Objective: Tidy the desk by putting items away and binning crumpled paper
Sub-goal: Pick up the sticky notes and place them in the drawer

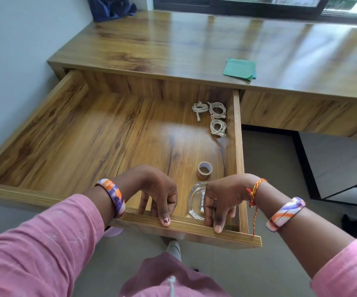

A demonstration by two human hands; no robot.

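Both hands gripping the open drawer's front edge.

I am seeing the left hand point(160, 194) and right hand point(222, 200) curling over the drawer point(194, 229) rim, thumbs on top; inside are lying a tape roll point(204, 169), a glass ashtray point(197, 200) and coiled white cables point(213, 116), while a green cloth point(239, 69) is sitting on the desk point(173, 46).

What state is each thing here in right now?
drawer: pulled open
left hand: holds the drawer's front edge
right hand: holds the same edge
tape roll: in drawer, on its side
glass dish: in drawer, upright
cables: coiled
green cloth: folded on desk
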